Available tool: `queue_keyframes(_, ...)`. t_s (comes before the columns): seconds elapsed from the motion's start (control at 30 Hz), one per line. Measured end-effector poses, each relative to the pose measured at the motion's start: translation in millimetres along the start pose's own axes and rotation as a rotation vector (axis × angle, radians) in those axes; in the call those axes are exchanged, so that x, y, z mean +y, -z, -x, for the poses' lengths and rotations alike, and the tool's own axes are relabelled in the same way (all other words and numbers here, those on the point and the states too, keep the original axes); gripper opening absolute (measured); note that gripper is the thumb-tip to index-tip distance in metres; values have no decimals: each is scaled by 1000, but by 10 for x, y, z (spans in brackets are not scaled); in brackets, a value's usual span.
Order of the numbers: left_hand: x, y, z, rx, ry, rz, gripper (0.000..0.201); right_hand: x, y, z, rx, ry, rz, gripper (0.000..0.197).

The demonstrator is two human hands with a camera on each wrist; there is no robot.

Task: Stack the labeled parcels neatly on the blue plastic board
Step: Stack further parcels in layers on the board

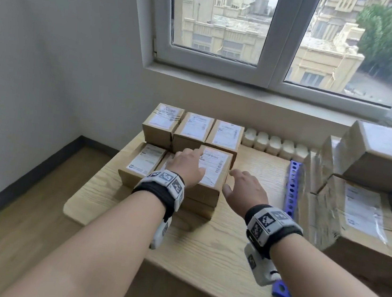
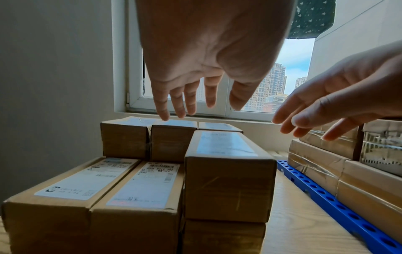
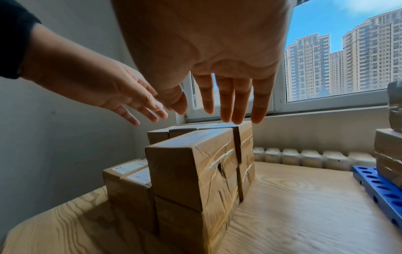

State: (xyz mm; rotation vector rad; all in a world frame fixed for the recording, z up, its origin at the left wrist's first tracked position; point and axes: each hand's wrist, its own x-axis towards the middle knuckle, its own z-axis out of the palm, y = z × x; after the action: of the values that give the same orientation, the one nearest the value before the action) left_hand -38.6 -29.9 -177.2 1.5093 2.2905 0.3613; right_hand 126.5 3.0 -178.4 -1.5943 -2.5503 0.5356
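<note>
Pick-up step: both my left hand [image 1: 189,166] and right hand [image 1: 247,188] hover open-fingered, holding nothing, over the top parcel [image 1: 211,172], well left of the blue plastic board [image 1: 293,185]; next I judge: clamp its long sides, carry across.

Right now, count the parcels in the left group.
7: three back-row parcels, two low parcels front left, two stacked parcels front right. Others may hide underneath.
</note>
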Motion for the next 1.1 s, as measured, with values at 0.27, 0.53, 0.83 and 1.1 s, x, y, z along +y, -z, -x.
queue_keyframes(0.27, -137, -215, -387, -38, 82, 104, 66, 46, -233, -338, -58, -98, -88, 48)
queue_keyframes(0.53, -259, -419, -714, -128, 145, 182, 59, 108, -324, -581, -128, -164, -167, 47)
queue_keyframes(0.83, -377, -519, -778, -178, 228, 376, 63, 38, -462, -643, -157, -190, -284, 38)
queue_keyframes(1.1, -365, -509, -636, -160, 229, 403, 61, -52, -457, -463, -106, -185, -270, 42)
